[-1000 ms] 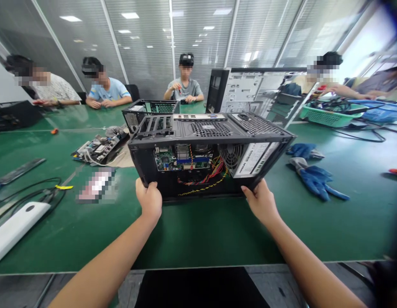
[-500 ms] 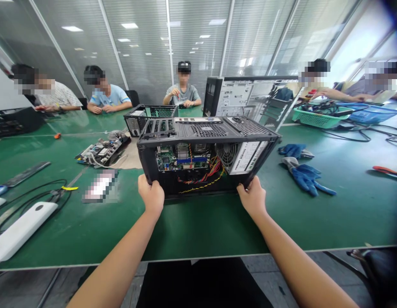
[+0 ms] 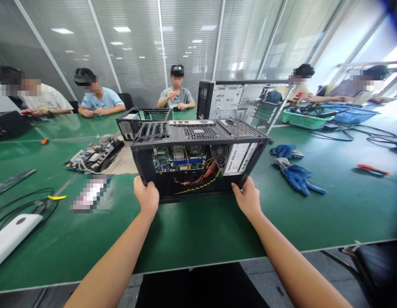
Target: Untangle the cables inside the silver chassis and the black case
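The black computer case (image 3: pixel 200 136) is right in front of the person, at the green desk (image 3: pixel 198 235); I can't tell if its bottom touches the desk. The left hand (image 3: pixel 147 199) has its grip around the lower left corner, and the right hand (image 3: pixel 248 200) has its grip around the lower right corner. The case looks like stiff metal, so it should not bend. It is probably heavy, so two hands make sense. Its edges may be sharp. The wires (image 3: pixel 207 174) and circuit board (image 3: pixel 164 163) inside look easy to break, so the strong bottom corners seem best to hold.
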The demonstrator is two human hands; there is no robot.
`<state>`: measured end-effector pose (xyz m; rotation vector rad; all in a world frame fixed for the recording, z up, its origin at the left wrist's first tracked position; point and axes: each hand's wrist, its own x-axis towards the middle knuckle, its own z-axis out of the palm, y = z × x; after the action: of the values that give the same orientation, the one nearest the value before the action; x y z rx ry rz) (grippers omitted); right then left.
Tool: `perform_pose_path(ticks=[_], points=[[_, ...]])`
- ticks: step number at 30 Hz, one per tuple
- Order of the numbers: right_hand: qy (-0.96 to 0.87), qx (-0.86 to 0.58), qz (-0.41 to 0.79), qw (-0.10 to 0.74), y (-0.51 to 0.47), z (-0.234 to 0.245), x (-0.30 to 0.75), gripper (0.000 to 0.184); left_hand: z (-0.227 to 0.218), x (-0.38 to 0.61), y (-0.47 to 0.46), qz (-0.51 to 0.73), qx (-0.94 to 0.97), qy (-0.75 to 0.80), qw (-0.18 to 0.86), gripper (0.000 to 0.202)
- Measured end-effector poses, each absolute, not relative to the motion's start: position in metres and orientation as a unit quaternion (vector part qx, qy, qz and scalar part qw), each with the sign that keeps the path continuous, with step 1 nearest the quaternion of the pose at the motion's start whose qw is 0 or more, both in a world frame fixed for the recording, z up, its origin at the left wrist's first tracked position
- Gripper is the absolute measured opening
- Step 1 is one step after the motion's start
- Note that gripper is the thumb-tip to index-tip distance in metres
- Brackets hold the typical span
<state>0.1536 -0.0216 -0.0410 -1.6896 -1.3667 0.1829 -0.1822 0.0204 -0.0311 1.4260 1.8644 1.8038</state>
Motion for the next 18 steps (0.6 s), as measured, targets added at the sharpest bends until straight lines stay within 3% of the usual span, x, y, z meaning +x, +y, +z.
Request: perform_pose_path(ticks=[7, 10, 12, 14, 18], points=[[-0.56, -0.68, 0.084, 0.466, -0.015, -0.044, 0.155, 0.03, -0.025, -0.179, 0.024, 0.609, 0.475, 0.632, 0.064, 0.019], [-0.556, -0.689, 0.078, 0.459, -0.015, -0.047, 0.154, 0.03, -0.019, -0.176, 0.008, 0.64, 0.501, 0.582, -0.032, 0.057], [-0.553, -0.7, 0.072, 0.446, -0.015, -0.048, 0.153, 0.03, -0.015, -0.169, -0.007, 0.638, 0.529, 0.542, -0.138, 0.068], [-0.55, -0.709, 0.065, 0.436, -0.015, -0.05, 0.153, 0.03, -0.011, -0.16, -0.021, 0.595, 0.609, 0.503, -0.15, 0.051], [-0.555, -0.699, 0.065, 0.445, -0.014, -0.052, 0.153, 0.031, -0.005, -0.136, -0.025, 0.376, 0.804, 0.459, -0.032, 0.024]])
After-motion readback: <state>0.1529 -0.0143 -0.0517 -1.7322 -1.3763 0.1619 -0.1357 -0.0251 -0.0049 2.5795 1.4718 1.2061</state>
